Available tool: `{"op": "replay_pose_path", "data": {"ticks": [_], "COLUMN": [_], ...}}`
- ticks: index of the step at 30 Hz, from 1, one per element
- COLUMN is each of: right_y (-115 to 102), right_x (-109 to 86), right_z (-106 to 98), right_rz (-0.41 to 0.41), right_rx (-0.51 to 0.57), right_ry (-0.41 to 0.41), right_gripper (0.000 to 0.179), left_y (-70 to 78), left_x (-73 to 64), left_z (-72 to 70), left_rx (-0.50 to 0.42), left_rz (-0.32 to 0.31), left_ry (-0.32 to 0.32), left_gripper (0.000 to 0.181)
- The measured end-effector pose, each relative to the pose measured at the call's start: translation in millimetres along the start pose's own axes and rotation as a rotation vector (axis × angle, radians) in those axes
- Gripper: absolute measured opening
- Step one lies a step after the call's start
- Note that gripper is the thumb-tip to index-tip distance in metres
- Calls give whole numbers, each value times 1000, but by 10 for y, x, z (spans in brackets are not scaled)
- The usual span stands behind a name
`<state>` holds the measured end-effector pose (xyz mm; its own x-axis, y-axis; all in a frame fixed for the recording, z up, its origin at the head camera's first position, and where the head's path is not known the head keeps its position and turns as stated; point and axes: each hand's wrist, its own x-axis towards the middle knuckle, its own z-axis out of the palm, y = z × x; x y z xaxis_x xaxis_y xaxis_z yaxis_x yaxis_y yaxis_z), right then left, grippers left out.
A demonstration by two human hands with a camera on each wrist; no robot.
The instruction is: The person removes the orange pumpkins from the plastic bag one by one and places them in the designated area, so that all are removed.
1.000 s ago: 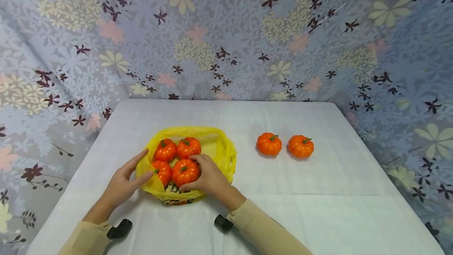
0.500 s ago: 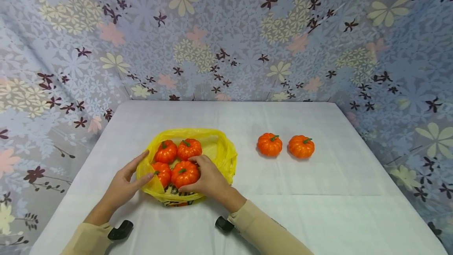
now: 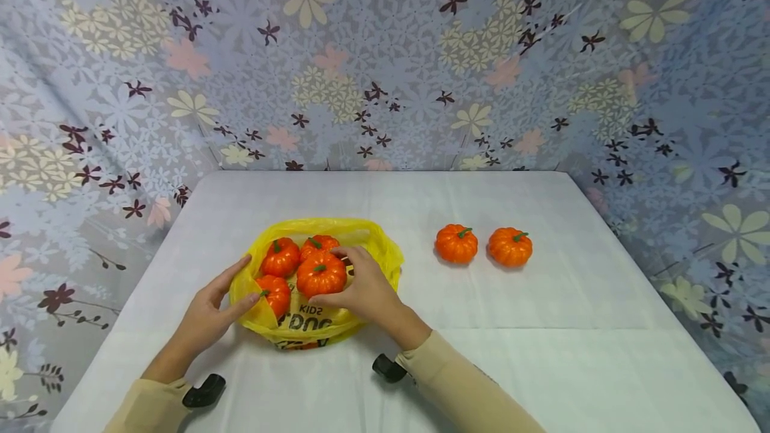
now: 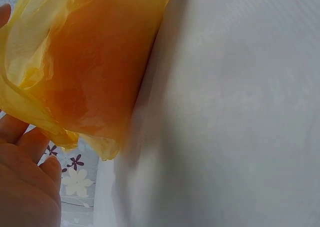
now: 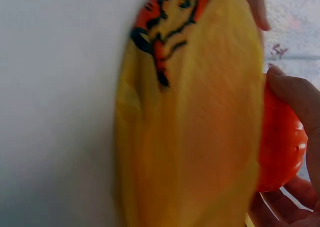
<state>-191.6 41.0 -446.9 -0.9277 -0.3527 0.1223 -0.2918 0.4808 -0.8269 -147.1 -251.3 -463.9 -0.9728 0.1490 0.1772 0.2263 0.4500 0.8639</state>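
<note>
In the head view, my right hand (image 3: 369, 293) grips a small orange toy pumpkin (image 3: 321, 275) with a green stem, fingers behind it and thumb in front. That pumpkin is raised inside the mouth of a yellow plastic bag (image 3: 385, 246). Three more pumpkins, a front-left one (image 3: 275, 296), a back-left one (image 3: 281, 257) and a back one (image 3: 319, 244), sit in the bag. My left hand (image 3: 207, 316) touches the bag's left rim with spread, fairly straight fingers. In the right wrist view the bag's side partly hides the gripped pumpkin (image 5: 281, 142).
Two more pumpkins, one nearer the bag (image 3: 456, 244) and one farther right (image 3: 510, 247), stand on the white-covered table (image 3: 541, 373). Floral cloth (image 3: 385, 59) rises behind the table and along its sides. Dark print shows on the bag.
My right hand has raised its pumpkin from the bag's front right, slightly up and right, uncovering printed letters in the bag. The left hand has stayed at the rim.
</note>
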Motion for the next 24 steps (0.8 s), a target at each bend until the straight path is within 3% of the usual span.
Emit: {"op": "replay_pose_path", "data": {"ticks": [6,11,18,24], "right_y": [6,51,126,269], "right_x": [25,30,-44,-140], "right_z": [-163,-295,-476,-642], "right_rz": [-29,-54,7,52], "right_rx": [50,22,-6,-11], "right_ry": [39,87,136,191], "right_gripper": [82,80,85,86], "left_y": [-6,-12,-6,-1], "left_x": [-8,-18,-21,-6], "left_z": [-9,-20,-32,-36], "left_rx": [8,24,29,38], "left_rz": [-22,-39,-55,-33], "left_ry": [6,6,-1,1], "left_gripper": [70,70,71,70]}}
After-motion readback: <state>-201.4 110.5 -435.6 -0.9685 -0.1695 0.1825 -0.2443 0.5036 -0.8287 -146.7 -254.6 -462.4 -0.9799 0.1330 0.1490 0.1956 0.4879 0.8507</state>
